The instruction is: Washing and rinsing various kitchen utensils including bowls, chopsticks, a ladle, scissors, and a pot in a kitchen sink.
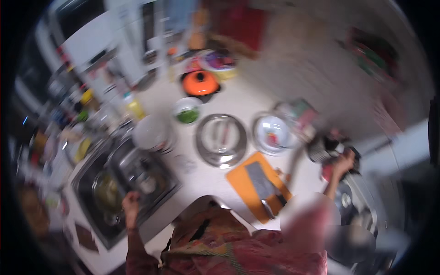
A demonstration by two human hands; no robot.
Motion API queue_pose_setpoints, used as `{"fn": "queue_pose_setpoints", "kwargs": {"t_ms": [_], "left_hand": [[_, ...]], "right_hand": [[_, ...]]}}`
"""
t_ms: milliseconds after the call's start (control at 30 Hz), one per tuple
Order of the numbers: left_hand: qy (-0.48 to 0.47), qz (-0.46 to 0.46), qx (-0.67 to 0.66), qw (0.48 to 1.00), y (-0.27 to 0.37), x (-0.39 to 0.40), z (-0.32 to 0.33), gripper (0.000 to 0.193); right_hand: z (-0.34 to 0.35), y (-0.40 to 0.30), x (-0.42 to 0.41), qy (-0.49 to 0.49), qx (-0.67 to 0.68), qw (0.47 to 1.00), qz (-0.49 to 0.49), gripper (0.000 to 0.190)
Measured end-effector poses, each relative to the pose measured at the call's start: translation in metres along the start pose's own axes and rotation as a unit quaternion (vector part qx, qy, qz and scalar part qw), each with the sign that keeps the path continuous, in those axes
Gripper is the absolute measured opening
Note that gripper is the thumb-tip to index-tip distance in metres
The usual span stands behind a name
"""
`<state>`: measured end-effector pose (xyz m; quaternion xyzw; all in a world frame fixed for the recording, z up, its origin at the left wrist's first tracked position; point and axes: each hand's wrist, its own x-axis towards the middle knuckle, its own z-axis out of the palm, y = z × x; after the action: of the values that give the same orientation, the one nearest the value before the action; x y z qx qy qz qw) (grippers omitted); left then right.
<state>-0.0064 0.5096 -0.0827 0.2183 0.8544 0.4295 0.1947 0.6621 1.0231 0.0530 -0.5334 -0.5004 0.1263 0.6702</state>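
Over the front edge of the double metal sink (99, 230) is my left hand (131, 202), its fingers curled; blur hides whether anything is in it. At the right, my right hand (344, 161) is at a cluster of dark and metal kitchen items (321, 151), beside the stove; whether it grips one of them is not clear. Between my hands an orange cutting board (240, 175) lies with a grey cloth or sheet and a large cleaver-like knife (267, 208) on it. Beyond the board stands a round steel tray (202, 151) with blurred long items inside.
A white bowl of chopped greens (187, 115), an orange-lidded pot (200, 83) and a white-and-steel bowl (271, 132) stand farther back. A white round container (150, 132) is beside the sink. Bottles crowd the left; a stove (347, 202) is at the right.
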Motion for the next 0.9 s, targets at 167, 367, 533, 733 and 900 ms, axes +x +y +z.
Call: {"fn": "queue_pose_setpoints", "kwargs": {"t_ms": [167,367,533,733,900], "left_hand": [[0.083,0.022,0.050,0.995,0.006,-0.006,0.007,0.027],[0.151,-0.087,0.108,0.979,0.002,-0.003,0.002,0.021],[0.163,-0.118,0.072,0.977,-0.059,0.034,0.030,0.017],[0.055,-0.204,0.232,0.950,-0.049,0.059,0.070,0.023],[0.053,-0.243,0.198,0.948,-0.046,0.061,0.070,0.022]], "right_hand": [[-0.001,0.022,0.024,-0.175,-0.618,0.763,0.080,0.050],[-0.001,0.016,-0.014,-0.153,-0.603,0.783,-0.025,0.057],[0.011,-0.016,-0.086,-0.203,-0.461,0.861,-0.066,0.050],[0.054,-0.081,-0.213,-0.306,-0.292,0.904,-0.060,0.028],[0.077,-0.176,-0.297,-0.376,-0.244,0.892,-0.061,0.026]]}}
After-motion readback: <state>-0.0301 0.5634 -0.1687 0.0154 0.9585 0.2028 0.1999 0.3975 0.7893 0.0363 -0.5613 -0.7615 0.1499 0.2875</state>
